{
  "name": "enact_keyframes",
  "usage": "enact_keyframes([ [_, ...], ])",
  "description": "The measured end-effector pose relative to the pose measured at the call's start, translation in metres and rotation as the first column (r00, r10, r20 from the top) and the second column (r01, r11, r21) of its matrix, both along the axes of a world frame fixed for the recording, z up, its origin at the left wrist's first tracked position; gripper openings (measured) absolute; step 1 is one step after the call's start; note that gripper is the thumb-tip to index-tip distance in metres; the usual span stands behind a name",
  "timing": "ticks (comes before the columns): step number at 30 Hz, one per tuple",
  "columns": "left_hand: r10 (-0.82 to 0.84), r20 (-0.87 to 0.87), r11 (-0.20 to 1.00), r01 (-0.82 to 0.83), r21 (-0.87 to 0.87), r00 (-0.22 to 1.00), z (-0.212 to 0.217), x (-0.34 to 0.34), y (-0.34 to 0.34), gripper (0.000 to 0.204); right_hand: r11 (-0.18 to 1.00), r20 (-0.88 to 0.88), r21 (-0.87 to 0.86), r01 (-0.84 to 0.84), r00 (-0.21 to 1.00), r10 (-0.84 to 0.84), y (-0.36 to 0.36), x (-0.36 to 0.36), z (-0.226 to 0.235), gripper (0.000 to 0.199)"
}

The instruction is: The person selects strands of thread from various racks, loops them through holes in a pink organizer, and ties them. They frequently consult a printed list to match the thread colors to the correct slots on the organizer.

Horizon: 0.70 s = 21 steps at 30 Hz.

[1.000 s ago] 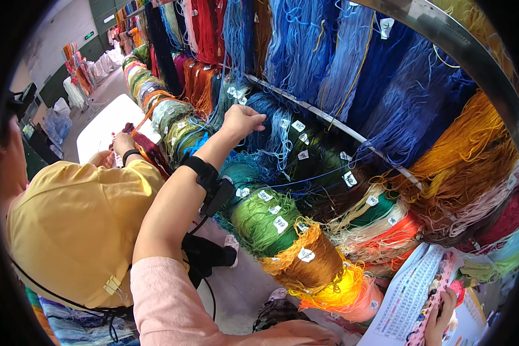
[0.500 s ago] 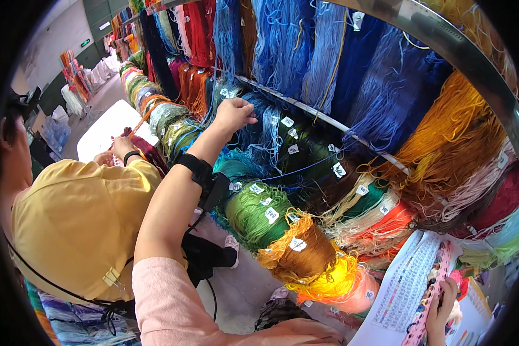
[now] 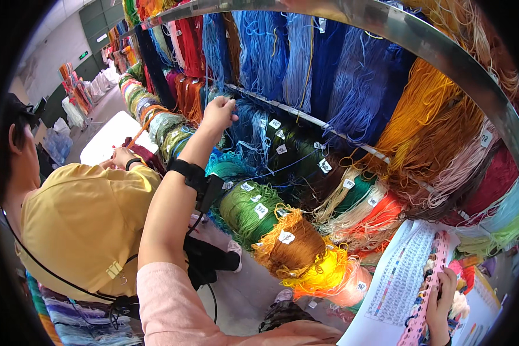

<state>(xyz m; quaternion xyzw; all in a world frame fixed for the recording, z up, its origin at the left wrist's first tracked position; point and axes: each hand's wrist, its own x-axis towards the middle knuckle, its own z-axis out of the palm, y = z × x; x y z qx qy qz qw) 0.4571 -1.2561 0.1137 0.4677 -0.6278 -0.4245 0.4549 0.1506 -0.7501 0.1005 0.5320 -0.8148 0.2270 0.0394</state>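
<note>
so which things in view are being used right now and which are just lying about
Seemingly in use:
pink sample strip and printed sheet, held by the right hand
blue skeins beside the left hand; whether it grips anything is unclear

Seemingly just around:
white table
plastic bags
red skeins

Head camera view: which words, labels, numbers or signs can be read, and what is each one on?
I won't copy the writing, only say where it stands.
White paper tag on the round green yarn bundle: handwritten number, legible.
Small white tag on the orange-brown yarn bundle: too blurred.
White printed paper sheet: table, too small.
Small green background sign: too small.
</note>
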Motion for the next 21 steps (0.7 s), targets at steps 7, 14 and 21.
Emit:
enact_keyframes([
  [7,0.054,0.160,0.993,-0.037,-0.108,0.986,-0.003,0.007,-0.005,0.018,1.000,-0.001,-0.009,0.007,1.000,-0.007,0.005,-0.003,0.000,0.028],
  [14,-0.039,0.256,0.994,0.065,-0.093,0.966,0.010,0.012,0.000,0.019,1.000,-0.008,-0.026,0.004,1.000,-0.005,0.004,-0.004,0.000,0.028],
  [21,-0.079,0.140,0.997,0.082,-0.012,0.987,0.021,0.007,0.010,0.016,0.999,-0.016,-0.033,0.005,1.000,-0.005,0.004,-0.003,0.001,0.028],
])
